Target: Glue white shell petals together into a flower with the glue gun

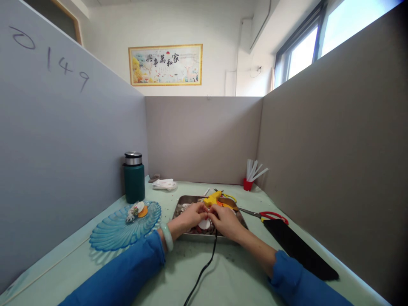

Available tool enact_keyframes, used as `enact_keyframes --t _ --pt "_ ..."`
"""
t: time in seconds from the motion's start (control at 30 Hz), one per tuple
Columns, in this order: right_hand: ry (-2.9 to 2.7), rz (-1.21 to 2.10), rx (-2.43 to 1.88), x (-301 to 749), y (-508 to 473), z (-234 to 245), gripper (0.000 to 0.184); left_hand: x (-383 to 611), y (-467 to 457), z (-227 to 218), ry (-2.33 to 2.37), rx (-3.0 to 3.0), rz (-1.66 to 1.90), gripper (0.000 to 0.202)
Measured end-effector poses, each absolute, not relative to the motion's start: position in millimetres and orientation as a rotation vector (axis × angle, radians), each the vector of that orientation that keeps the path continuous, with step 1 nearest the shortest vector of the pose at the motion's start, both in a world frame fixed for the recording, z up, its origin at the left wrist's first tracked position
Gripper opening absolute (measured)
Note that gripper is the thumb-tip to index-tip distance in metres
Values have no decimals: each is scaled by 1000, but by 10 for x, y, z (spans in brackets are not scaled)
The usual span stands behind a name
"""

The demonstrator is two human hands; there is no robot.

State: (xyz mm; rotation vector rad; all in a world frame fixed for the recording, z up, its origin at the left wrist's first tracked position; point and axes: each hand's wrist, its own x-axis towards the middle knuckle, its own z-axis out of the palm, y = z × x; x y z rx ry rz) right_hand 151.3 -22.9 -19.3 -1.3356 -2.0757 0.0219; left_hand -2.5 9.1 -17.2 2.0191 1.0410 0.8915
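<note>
Grey partitions (204,140) wall in a pale green tabletop (242,276). Both hands work over a metal tray (194,238), the left hand (194,215) and right hand (225,221) nearly meeting. Each hand's fingertips are drawn in close, but whether anything is pinched between them I cannot tell. Just below them, inside the tray, lies a white disc (204,224) among small pieces too blurred to name. A yellow glue gun (211,199) lies at the tray's far side. Left of the tray sits a blue plate (111,231); right of it, red-handled scissors (274,215).
</note>
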Motion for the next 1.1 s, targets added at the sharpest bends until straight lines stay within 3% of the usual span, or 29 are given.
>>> enact_keyframes --t 1.1 --pt "-1998 68 -1348 1505 -265 -150 24 -20 115 -178 926 1830 1007 20"
